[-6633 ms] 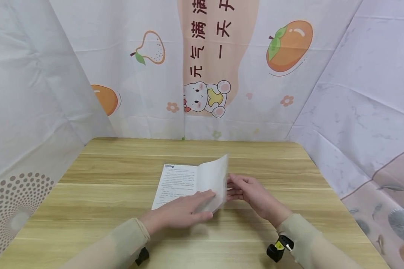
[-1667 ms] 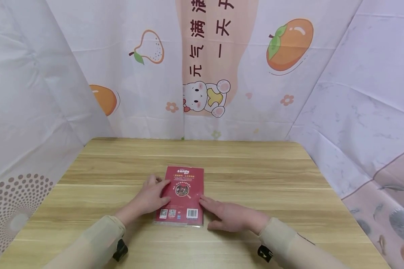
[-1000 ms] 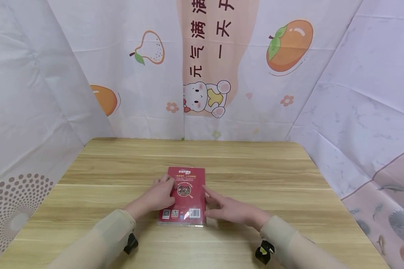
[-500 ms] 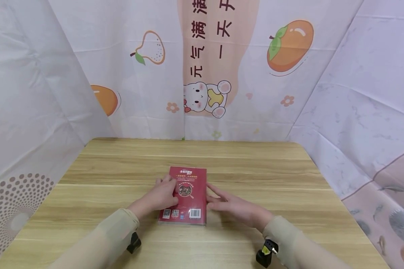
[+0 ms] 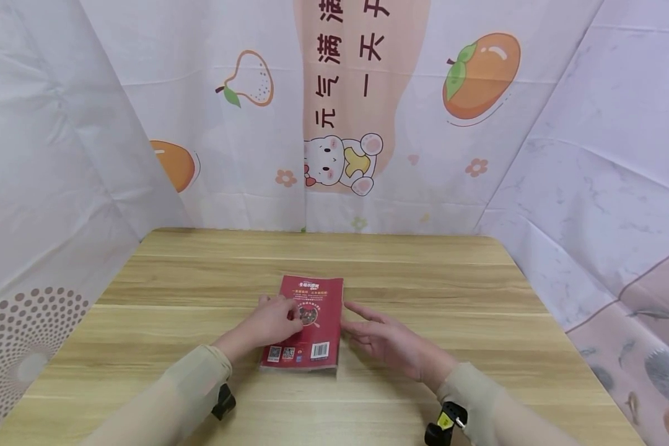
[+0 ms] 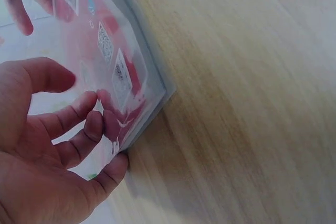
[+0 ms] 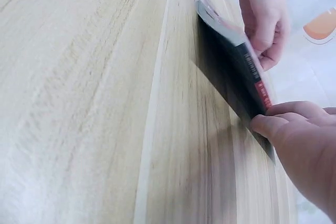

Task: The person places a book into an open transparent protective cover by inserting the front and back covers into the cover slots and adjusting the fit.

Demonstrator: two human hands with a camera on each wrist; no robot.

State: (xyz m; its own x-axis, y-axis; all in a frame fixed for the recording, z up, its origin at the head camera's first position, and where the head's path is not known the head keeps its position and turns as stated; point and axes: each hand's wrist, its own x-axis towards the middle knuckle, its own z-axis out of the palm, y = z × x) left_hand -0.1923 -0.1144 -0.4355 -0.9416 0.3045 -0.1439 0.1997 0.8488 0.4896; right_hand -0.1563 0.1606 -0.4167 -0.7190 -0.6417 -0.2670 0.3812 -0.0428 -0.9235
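Note:
A red book (image 5: 318, 334) in a clear plastic cover lies back side up on the wooden table. Barcodes show near its front edge, and its right side stands slightly raised. My left hand (image 5: 273, 319) grips the book's left side; in the left wrist view its fingertips (image 6: 90, 127) are right at the plastic-covered edge, the thumb bent above. On the other side is my right hand (image 5: 390, 344), fingers extended and tips at the right edge. From the right wrist view, the spine (image 7: 254, 72) faces this hand, with dark cover below it and the fingertips (image 7: 261, 123) at its far corner.
The wooden table (image 5: 201, 266) spreads out around the book. Behind it hangs a white printed curtain (image 5: 217, 161) with fruit and a cartoon bear, and more cloth (image 5: 596, 167) lines both sides. A black wrist camera (image 5: 440, 427) sits under the right forearm.
Earlier the book stood open at a text page; later it lies closed, red back up. Lately its right side has risen, the left fingers have curled further over it, and the right hand has turned.

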